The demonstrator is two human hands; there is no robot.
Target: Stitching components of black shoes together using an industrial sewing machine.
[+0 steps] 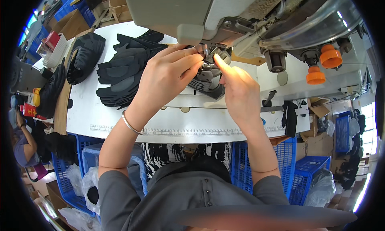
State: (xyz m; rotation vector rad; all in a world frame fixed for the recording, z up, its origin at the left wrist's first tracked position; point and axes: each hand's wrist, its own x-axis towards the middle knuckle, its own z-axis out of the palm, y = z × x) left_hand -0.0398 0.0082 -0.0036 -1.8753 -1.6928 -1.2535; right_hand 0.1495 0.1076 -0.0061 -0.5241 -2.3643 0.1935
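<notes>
In the head view it looked like lining-up at the sewing machine (pixel 168 8), dark shoe piece (pixel 208 88) just past 12 o'clock under it, so imo the next move called for steady guiding, fingertips clear of the stitching spot. Left hand (pixel 170 70) angled up from 7 o'clock, fingers bunched; right hand (pixel 242 90) from 5, index stretched toward the same spot. Couldn't tell if either actually gripped the piece.
</notes>
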